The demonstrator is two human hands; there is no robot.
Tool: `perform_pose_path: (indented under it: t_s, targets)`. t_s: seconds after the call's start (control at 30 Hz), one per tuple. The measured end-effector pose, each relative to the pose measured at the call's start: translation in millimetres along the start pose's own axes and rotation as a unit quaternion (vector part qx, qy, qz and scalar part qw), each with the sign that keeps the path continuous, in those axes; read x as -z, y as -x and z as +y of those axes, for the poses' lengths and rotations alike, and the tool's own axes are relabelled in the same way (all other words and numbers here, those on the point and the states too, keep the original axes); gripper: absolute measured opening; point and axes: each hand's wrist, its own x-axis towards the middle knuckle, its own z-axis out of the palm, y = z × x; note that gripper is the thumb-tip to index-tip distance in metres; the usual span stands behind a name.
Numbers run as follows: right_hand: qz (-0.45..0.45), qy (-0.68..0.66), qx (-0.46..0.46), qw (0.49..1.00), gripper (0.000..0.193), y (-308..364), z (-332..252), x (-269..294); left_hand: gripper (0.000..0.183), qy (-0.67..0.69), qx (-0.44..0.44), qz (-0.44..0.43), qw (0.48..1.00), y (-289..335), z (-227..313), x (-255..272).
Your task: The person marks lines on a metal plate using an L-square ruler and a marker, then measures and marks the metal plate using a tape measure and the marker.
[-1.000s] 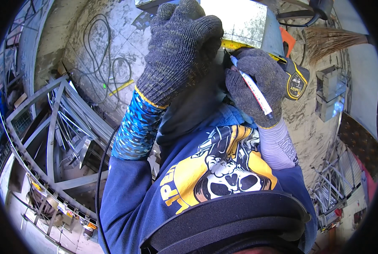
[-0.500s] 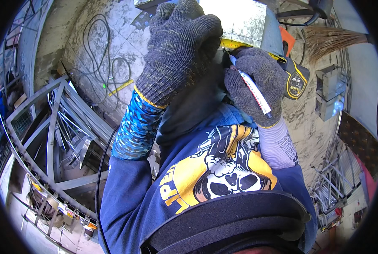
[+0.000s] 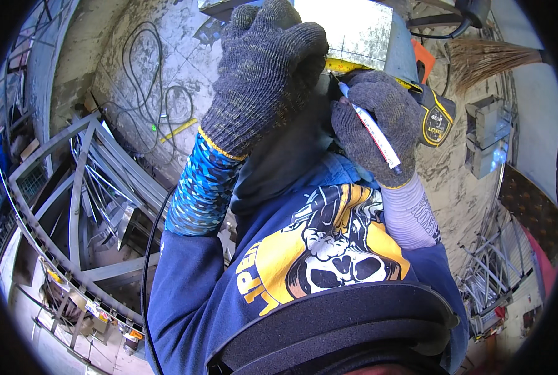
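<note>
Metal piece (image 3: pixel 363 28), bright-faced, sits at the far side, right of the left hand (image 3: pixel 266 81); thin dark lines cross its face. Yellow tape blade (image 3: pixel 344 65) runs along its near edge. Left hand gloved, fingers curled; fingertips hidden, so cannot tell whether it pinches blade or metal. Right hand (image 3: pixel 379 122), gloved too, pinches a white marker pen (image 3: pixel 376 134), tip pointing far-left, close to the blade; contact cannot be told. Tape case (image 3: pixel 438 119) just right of that hand; whether the palm also grips it, unclear. My judgement: blade wants to lie flat and straight along the edge, pen tip tight to the graduation, strokes short and light. Writing: pale lettering on the case, fine print on the pen barrel, scale figures on the blade, yellow letters beside the sweatshirt (image 3: pixel 191 275)'s skull print.
</note>
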Motion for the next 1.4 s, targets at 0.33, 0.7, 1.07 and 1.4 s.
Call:
perform_pose_path:
  t_s: [0.33, 0.7, 1.07, 1.4]
  targets:
    - [0.024, 0.024, 0.029, 0.999, 0.034, 6, 2, -4, 0.024, 0.003, 0.009, -0.009, 1.000, 0, -2, -2]
    - [0.036, -0.007, -0.007, 0.999, 0.032, 6, -1, 7, 0.019, 0.015, 0.010, 0.004, 1.000, -3, 1, -3]
    - [0.054, 0.030, -0.001, 0.998, 0.026, 3, -2, 7, 0.019, 0.046, 0.027, 0.009, 0.999, -1, 1, -5]
    - [0.054, 0.022, 0.018, 0.998, 0.029, 4, 2, 6, 0.020, 0.031, 0.016, 0.015, 0.999, -2, 1, -5]
